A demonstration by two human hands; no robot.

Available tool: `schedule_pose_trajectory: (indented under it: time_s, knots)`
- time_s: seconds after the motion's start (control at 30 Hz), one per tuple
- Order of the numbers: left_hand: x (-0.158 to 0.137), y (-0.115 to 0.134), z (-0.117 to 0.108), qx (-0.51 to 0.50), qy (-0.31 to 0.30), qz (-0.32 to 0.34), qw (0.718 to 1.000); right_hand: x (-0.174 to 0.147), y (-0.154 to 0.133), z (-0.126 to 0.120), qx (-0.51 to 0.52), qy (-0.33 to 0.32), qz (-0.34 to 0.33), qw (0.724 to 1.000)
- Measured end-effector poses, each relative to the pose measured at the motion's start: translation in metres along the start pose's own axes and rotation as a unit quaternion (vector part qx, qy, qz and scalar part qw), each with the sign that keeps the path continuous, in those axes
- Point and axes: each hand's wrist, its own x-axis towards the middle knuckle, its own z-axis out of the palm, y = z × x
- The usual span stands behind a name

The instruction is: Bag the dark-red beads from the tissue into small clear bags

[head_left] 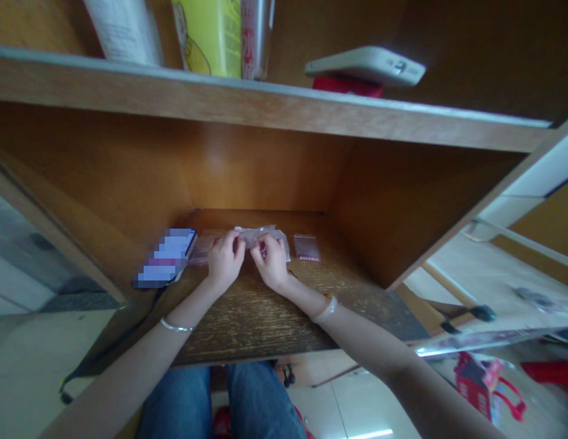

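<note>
My left hand (226, 261) and my right hand (271, 262) meet above the dark wooden desktop, fingers closed in a pinch. Between them is a small clear plastic bag (253, 235), gripped at either side. Something dark red shows by my right fingertips, too small to name. Behind and under the fingers lies a crumpled whitish wrapper, partly covered. To the right of my right hand, a small zip bag (306, 247) lies flat with reddish bits along its lower edge. More clear plastic bags (200, 250) lie left of my left hand.
A phone (167, 259) with a blurred-out screen leans at the left, a dark cable (123, 335) running from it over the desk edge. Overhead, a shelf (265, 103) holds a yellow package (210, 36), bottles and a white device (366, 64). Wooden side walls enclose the desktop.
</note>
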Motion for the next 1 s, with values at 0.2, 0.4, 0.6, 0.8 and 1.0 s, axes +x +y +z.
schedule_pose_trajectory:
  time_s: [0.2, 0.4, 0.6, 0.8, 1.0]
  knots:
    - [-0.002, 0.002, -0.001, -0.024, -0.025, 0.074, 0.997, 0.002, -0.004, -0.006, -0.006, 0.046, 0.014, 0.999]
    - [-0.004, 0.001, 0.001, -0.043, -0.001, 0.085, 0.995, 0.000, -0.003, -0.007, -0.063, 0.041, -0.029, 0.997]
    - [-0.002, 0.004, -0.002, -0.017, 0.003, 0.103, 0.995, -0.001, 0.000, -0.007, -0.110, 0.020, 0.003, 0.994]
    - [-0.001, 0.011, -0.009, 0.033, -0.048, 0.142, 0.988, 0.003, 0.000, -0.010, -0.131, -0.014, 0.036, 0.991]
    - [0.000, 0.013, -0.008, 0.066, -0.086, 0.097, 0.989, 0.006, 0.009, -0.006, -0.104, -0.024, 0.047, 0.993]
